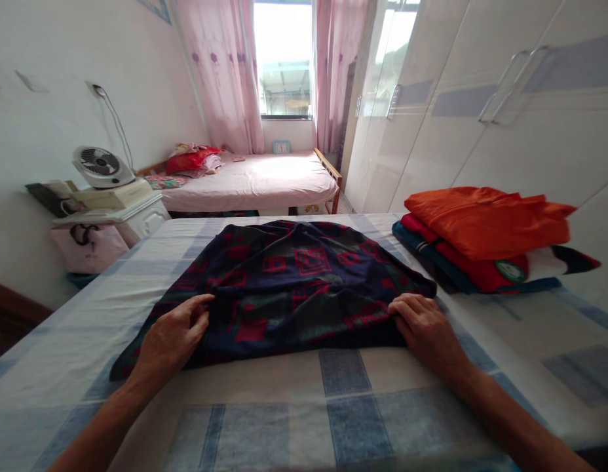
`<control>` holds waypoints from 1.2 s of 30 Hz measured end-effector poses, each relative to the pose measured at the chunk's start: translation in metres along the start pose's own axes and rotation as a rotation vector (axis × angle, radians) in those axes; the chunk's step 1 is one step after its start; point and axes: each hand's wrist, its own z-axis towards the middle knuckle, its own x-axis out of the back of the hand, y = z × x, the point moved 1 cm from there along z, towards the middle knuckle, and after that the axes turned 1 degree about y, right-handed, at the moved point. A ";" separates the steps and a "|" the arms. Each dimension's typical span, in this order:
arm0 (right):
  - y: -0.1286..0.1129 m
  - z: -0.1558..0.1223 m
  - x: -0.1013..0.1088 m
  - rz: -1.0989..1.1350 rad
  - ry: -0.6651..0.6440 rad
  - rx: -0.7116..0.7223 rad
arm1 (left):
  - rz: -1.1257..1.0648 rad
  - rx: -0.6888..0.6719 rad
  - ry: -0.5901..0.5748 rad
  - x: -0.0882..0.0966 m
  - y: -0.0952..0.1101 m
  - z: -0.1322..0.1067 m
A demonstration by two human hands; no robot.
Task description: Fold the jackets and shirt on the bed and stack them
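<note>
A dark navy garment (289,282) with red square patterns lies spread on a bed with a blue-and-white checked sheet (304,406). My left hand (173,334) pinches the garment's near left edge, fingers closed on the cloth. My right hand (422,324) grips the near right edge the same way. Both forearms reach in from the bottom of the view.
A stack of folded clothes (485,239), orange on top, sits on the bed at the right. White wardrobe doors (481,118) line the right wall. A small fan (101,167) stands on a bedside cabinet at left. A second bed (255,180) lies under the window.
</note>
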 end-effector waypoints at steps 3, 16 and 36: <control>0.001 -0.005 0.002 0.027 -0.035 -0.005 | 0.149 0.076 -0.003 0.004 -0.004 0.004; -0.018 0.037 -0.008 0.122 -0.132 -0.241 | -0.172 -0.861 -0.148 -0.047 0.150 0.058; -0.006 0.022 -0.022 0.269 -0.010 -0.365 | -0.149 -0.825 -0.279 -0.072 0.172 0.090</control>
